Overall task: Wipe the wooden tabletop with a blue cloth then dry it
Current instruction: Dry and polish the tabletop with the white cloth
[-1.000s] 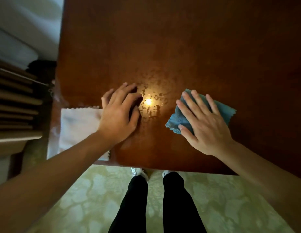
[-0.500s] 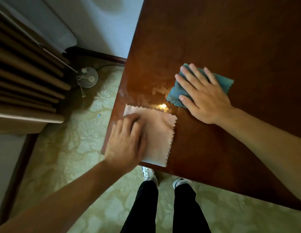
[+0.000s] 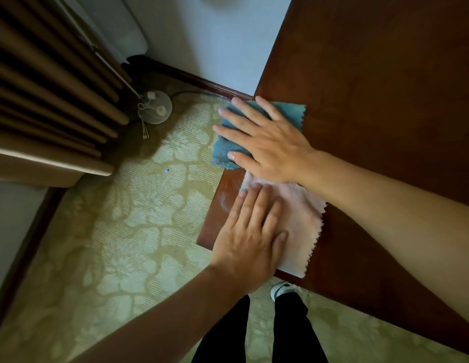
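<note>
The right hand (image 3: 270,142) lay flat, fingers straight and spread, pressing the blue cloth (image 3: 228,150) onto the left edge of the wooden tabletop (image 3: 385,87), the cloth's left part overhanging the edge. Nearer, the left hand (image 3: 250,231) rested palm-down with straight fingers on a pale pink cloth (image 3: 301,221) at the near left corner. The right forearm crossed over that cloth's far edge.
</note>
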### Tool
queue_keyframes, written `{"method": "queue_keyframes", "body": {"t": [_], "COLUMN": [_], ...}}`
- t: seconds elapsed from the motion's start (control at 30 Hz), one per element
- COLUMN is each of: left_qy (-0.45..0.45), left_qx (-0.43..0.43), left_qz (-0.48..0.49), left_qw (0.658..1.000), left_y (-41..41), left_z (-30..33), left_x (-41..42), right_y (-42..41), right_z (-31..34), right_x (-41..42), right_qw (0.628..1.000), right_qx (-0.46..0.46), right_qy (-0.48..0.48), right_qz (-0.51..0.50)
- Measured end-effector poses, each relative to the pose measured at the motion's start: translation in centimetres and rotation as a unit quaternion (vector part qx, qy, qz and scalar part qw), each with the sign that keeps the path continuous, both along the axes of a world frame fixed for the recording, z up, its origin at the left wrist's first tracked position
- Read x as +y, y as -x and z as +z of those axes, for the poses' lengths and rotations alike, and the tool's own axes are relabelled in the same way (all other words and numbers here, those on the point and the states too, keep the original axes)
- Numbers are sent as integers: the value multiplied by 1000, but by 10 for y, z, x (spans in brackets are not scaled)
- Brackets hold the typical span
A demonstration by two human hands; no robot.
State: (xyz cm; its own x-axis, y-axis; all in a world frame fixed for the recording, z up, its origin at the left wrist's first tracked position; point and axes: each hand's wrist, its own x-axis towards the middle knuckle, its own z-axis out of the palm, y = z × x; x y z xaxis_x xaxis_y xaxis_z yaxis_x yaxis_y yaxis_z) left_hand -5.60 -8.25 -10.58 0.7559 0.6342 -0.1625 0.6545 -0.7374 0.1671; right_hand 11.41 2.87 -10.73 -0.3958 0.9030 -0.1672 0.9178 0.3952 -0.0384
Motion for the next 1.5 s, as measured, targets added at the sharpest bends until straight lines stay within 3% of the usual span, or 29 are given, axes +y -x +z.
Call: {"method": "queue_keyframes", "body": {"t": [0.27,0.47,0.6,0.7,0.8,1.17,1.3,1.5], "left_qy": [4,28,42,35,12,-30,-32,-14], "left_qx": [-7,73,90,18,-35,-30,-44,-20], "left_qz": [-24,-20,2,-25,-88,-79,-44,-90], "left_qw": [1000,997,995,999,995,996,998,996], "left_y": [15,18,14,1,-15,14,9,-54], "left_z": [5,17,30,35,24,-5,-7,-7], "left_x": [8,5,4,17,23,9,-3,-52], "right_y": [-8,-31,-28,-28,-25,-17,-17,-40], "right_z": [3,2,10,18,20,1,-4,-1], "right_x": [-7,-29,-30,-37,-63,-142,-163,-196], "right_qw": [1000,1000,996,957,893,927,920,908], "right_qx": [5,-3,80,213,272,216,230,229], "right_qy": [-13,-6,16,-87,-213,-207,-196,-215], "right_qz": [1,-1,-44,-178,-287,-228,-249,-279]}}
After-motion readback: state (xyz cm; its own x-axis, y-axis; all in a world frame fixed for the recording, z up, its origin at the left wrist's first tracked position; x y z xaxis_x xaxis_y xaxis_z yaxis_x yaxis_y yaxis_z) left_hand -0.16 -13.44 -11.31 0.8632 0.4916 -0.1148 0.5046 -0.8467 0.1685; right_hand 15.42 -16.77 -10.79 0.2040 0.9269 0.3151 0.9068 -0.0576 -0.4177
